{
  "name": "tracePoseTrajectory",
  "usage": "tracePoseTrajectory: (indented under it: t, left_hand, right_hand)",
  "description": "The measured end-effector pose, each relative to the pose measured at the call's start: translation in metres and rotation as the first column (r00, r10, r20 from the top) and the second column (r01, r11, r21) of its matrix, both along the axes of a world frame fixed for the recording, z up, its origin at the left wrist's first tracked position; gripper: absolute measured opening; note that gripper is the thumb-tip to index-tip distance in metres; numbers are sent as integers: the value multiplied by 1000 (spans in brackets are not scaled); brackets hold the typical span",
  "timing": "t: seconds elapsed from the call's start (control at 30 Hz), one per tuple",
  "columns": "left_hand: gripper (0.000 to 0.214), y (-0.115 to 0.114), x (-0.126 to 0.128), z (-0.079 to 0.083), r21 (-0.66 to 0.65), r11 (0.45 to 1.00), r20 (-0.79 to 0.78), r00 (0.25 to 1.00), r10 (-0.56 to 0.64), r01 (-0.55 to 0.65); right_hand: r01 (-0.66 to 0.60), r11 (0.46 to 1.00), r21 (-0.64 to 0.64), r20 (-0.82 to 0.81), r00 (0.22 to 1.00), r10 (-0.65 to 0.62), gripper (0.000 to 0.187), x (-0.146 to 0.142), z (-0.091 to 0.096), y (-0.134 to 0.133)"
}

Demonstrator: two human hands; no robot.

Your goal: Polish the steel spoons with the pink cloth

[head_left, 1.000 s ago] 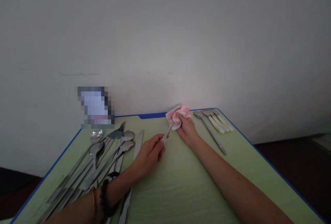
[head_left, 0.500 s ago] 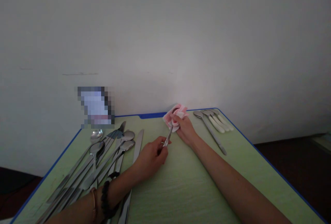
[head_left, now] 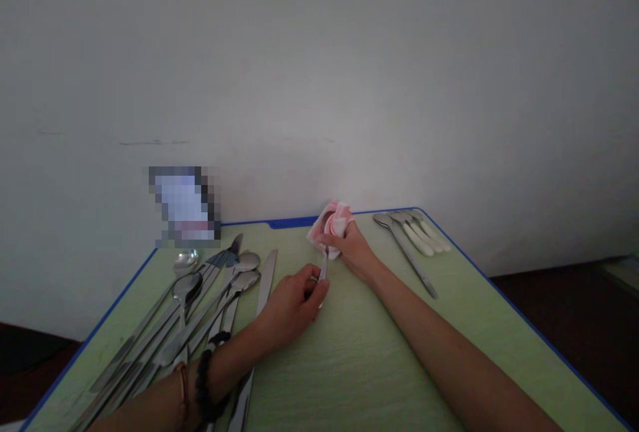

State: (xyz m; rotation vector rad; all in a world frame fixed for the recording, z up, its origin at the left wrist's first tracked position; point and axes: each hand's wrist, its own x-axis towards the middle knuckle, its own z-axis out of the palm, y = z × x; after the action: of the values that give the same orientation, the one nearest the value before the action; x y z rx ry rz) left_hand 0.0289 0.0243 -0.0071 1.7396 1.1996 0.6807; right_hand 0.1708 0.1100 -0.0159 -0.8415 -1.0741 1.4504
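Note:
My left hand [head_left: 294, 299] pinches the handle of a small metal spoon [head_left: 323, 265] near the middle of the green table [head_left: 349, 365]. The spoon points away from me, and its bowl end is wrapped in a pink and white cloth [head_left: 330, 224]. My right hand [head_left: 352, 251] is closed around that cloth, just beyond my left hand. A dark bead bracelet and a thin bangle sit on my left wrist.
A heap of long metal spoons and knives [head_left: 200, 305] lies at the left of the table. Several spoons, some with white handles [head_left: 414, 235], lie in a row at the far right corner. A blurred-out object [head_left: 184, 206] stands at the back left against the white wall.
The spoon has swung more upright and toward me as my left hand drew slightly back and right. My right hand with the cloth shifted a little left along the spoon's end.

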Motion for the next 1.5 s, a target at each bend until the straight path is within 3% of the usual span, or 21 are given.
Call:
tracePoseTrajectory:
  t: [0.1,0.27,0.43,0.53,0.67,0.83,1.03,1.23,1.5]
  left_hand:
    - [21,-1,0,0,0,1000,0,1000,5,-5]
    - [23,-1,1,1,-17,999,78,996,53,-52]
    - [26,0,1,0,-72,993,131,986,102,-93]
    - [29,-1,0,1,-69,994,123,988,94,-86]
    - [38,0,-1,1,-73,991,131,983,125,-117]
    - [45,1,-1,-1,-44,987,124,980,158,-153]
    - [45,-1,-1,-1,-2,995,81,992,97,-97]
    - [40,-1,-2,0,67,997,-33,999,25,-22]
    - [35,-3,-3,4,153,988,-149,989,-14,37]
  right_hand:
    - [20,998,-67,-26,999,-22,38,1,-4,0]
    - [68,979,-190,-169,980,-101,20,1,-5,3]
    - [162,947,-277,-340,905,-254,14,1,-5,10]
    - [166,942,-293,-396,876,-277,10,2,-6,14]
    - [136,978,-160,-414,890,-191,18,2,-1,10]
    - [-20,1000,-22,-380,925,10,27,1,3,3]
    - [147,982,-120,-334,925,-180,15,3,-7,11]
    - [-18,989,-148,-336,941,-33,21,8,-4,7]
    - [-116,983,-140,-286,955,71,17,8,2,3]
